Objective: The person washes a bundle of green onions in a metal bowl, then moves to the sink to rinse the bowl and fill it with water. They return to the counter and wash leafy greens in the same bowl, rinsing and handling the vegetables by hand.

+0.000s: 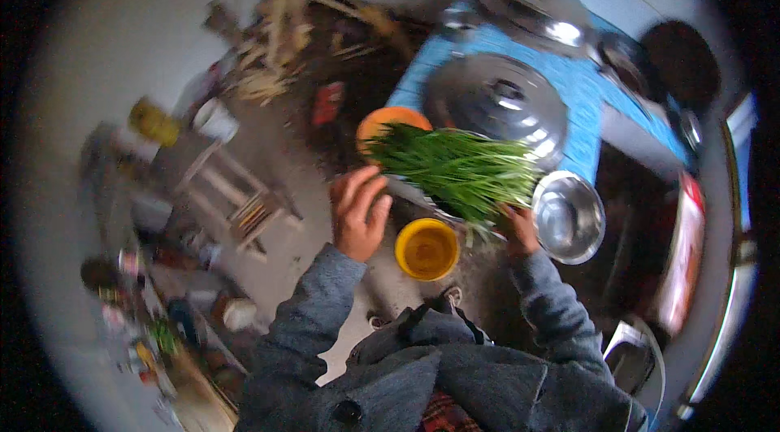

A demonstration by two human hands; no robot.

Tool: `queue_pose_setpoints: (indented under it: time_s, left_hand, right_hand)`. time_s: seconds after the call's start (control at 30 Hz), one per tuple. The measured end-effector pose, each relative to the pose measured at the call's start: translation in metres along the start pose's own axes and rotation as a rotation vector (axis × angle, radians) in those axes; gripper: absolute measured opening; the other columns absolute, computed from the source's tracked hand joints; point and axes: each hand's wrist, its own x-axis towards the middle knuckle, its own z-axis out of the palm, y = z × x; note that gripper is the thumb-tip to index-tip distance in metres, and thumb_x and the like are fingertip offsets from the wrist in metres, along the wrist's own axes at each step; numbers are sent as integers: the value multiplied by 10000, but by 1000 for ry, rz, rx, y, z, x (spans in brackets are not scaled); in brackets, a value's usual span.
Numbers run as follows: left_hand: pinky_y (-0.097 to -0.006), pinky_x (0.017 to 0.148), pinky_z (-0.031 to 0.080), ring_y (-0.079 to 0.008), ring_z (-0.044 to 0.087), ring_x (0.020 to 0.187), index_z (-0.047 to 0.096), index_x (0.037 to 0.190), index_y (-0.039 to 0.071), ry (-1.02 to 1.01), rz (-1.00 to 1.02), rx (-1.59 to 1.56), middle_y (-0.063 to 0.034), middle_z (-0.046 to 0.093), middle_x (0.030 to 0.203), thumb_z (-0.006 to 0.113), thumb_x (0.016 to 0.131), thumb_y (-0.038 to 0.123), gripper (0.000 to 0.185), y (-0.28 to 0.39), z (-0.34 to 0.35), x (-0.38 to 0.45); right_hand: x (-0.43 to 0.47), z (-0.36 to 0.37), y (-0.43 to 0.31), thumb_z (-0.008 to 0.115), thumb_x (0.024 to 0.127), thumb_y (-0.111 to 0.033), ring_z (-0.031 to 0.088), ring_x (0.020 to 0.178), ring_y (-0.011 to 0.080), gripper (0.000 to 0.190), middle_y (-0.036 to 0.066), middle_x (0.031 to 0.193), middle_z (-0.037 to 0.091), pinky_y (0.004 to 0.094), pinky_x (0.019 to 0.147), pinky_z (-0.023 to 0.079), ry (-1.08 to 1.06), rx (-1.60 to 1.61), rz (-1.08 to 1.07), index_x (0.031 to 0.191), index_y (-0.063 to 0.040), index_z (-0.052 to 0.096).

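A large bunch of long green leafy stalks, perhaps chives, lies before me, its pale ends to the right. Beneath it a metallic rim shows; the vessel itself is mostly covered. My right hand is at the pale ends, its fingertips partly hidden, so its grip is unclear. With fingers spread, my left hand hovers left of the bunch and holds nothing visible. An orange basin sits behind the leaf tips. A yellow bowl is between my hands, and a steel bowl is right of my right hand.
A blue-tiled stove carries large metal lids. Firewood is piled against the back wall. Left on the floor stands a wooden stool near a white bucket. Blurred clutter fills the lower left.
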Motion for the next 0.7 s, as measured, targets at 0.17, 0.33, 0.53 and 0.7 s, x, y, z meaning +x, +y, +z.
queue_pose_setpoints:
  time_s: [0.17, 0.33, 0.53, 0.7]
  left_hand:
    - [-399, 869, 379, -317, 490, 1000, 571, 1011, 27, -9, -202, -10, -145, 518, 1103, 551, 806, 121, 227, -45, -83, -108]
    - [-406, 815, 417, -320, 511, 961, 571, 1002, 50, 79, -583, 110, -149, 519, 1073, 545, 832, 125, 188, -77, -182, -257]
    - [-382, 693, 454, -308, 557, 804, 554, 950, 52, 366, -870, 217, -130, 557, 902, 543, 815, 87, 140, -57, -256, -390]
    - [-352, 680, 471, -288, 586, 779, 554, 957, 44, 569, -928, 267, -138, 578, 862, 546, 817, 70, 142, -54, -296, -430]
  right_hand:
    - [7, 5, 8, 597, 817, -166, 565, 958, 244, 353, 118, 1143, 519, 359, 681, 509, -118, -187, -62, 1129, -43, 488]
    - [14, 88, 31, 631, 722, -95, 436, 1120, 220, 464, 50, 1155, 532, 275, 812, 456, -508, -1356, -688, 1174, -100, 523]
    - [-6, 217, 110, 510, 855, -211, 560, 886, 215, 282, 44, 1072, 574, 294, 653, 483, -624, -185, 211, 1128, -150, 478]
    - [-40, 312, 159, 584, 798, -144, 474, 1028, 216, 367, 43, 1161, 510, 328, 817, 422, -987, -134, 343, 1149, -123, 480]
